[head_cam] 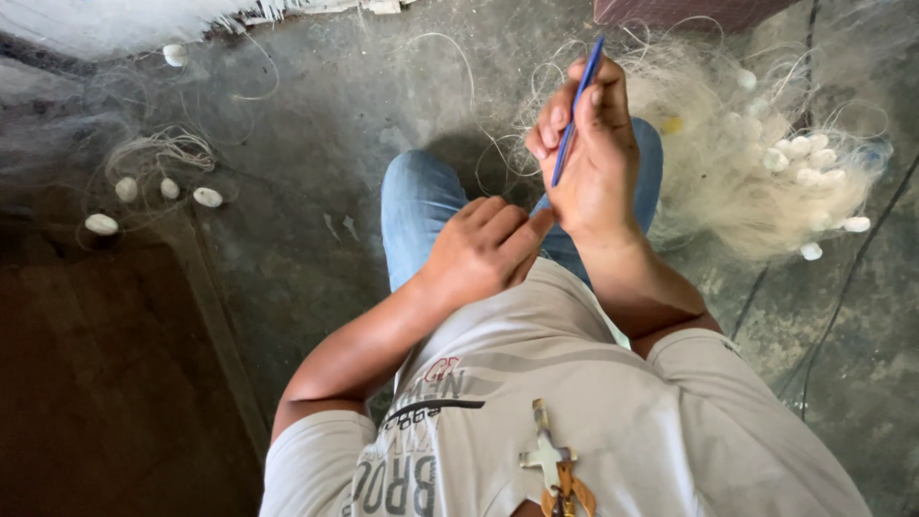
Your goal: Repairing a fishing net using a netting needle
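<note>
A light grey short-sleeved tee with darker grey bands and some printed lettering is worn, plus blue jeans. A pale cross pendant with a brownish bit under it is hung at the chest. Both forearms are left bare.

Right hand raised, fingers pinched, left hand curled below

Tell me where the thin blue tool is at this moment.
In the head view the thin blue tool is upper centre-right, held upright in the right hand, above the blue-jeaned knees and just left of the heap of pale netting.
</note>
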